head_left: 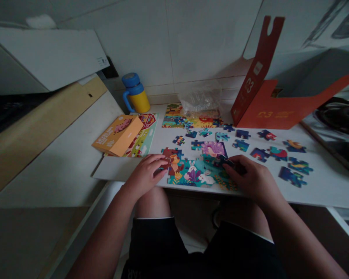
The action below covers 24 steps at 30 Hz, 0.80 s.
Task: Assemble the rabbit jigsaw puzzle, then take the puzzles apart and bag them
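Note:
A partly joined jigsaw puzzle [197,174] with rabbits, a fox-like animal and plants lies along the table's front edge. At its left side rests my left hand [147,172], fingers curved and apart, the tips at the puzzle's edge and nothing held. My right hand [251,176] pinches a dark puzzle piece [221,160] between thumb and fingers over the puzzle's right part. Whether that piece touches the ones below, I cannot tell. Several loose puzzle pieces [277,152] are scattered to the right, and more loose pieces [205,132] lie behind the puzzle.
Behind stands a colourful picture sheet [171,116] lying flat, partly under a clear plastic bag [200,101]. An orange box [267,108] is at the back right. On the left are a yellow-orange box [116,133] and a blue-and-yellow mug [138,97]. A white tabletop [331,186] carries these.

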Motion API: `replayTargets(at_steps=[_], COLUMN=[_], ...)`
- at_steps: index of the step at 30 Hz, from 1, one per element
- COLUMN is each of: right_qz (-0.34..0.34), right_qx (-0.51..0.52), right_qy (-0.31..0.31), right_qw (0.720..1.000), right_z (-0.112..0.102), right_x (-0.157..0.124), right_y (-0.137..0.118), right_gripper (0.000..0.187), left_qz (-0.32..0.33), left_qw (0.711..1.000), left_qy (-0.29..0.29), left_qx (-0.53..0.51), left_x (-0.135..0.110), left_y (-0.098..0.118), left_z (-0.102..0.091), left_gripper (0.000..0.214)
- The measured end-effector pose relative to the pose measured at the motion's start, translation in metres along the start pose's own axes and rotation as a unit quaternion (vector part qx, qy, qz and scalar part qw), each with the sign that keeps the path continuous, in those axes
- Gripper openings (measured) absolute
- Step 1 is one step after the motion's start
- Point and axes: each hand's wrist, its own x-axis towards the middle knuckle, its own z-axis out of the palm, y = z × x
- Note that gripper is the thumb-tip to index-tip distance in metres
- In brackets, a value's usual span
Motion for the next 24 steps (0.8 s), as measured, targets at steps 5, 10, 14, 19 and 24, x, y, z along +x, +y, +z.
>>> replayTargets(at_steps=[5, 10, 14, 19, 24], right_qz=[-0.002, -0.008, -0.005, -0.002, -0.009], right_qx=[0.001, 0.001, 0.005, 0.011, 0.0], right_qy=[-0.002, 0.001, 0.001, -0.002, 0.001], right_qw=[1.0, 1.0, 1.0, 1.0, 1.0], right_z=[0.0005, -0.0001, -0.0008, 0.0002, 0.0022], right_x=[-0.0009, -0.0001, 0.0002, -0.0005, -0.0006], right_y=[0.0013, 0.0005, -0.0009, 0.0002, 0.0044], right_gripper=[0.035, 0.033, 0.033, 0.032, 0.032], left_qz=[0.01, -0.003, 0.002, 0.01, 0.019], left_qw=[1.0, 1.0, 1.0, 0.999, 0.998], left_qy=[-0.009, 0.014, 0.024, 0.021, 0.017], left_qx=[-0.006, 0.001, 0.017, 0.049, 0.052], left_x=[0.0018, 0.0019, 0.0006, -0.0004, -0.0015], left_y=[0.0005, 0.0045, 0.0057, 0.0057, 0.0057], left_z=[0.0008, 0.0053, 0.0075, 0.0058, 0.0091], left_gripper=[0.024, 0.022, 0.023, 0.023, 0.023])
